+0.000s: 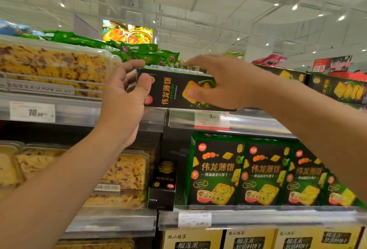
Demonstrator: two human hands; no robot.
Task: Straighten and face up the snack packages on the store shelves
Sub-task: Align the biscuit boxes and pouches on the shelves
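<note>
Two hands, left hand (127,97), right hand (220,83), gripping one black cracker box (174,89), perhaps more behind

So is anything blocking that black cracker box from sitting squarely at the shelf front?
Nothing visible does. The black cracker box already lies at the shelf edge, with the left hand gripping its left end and the right hand over its right half. Behind it, the view is hidden.
</note>
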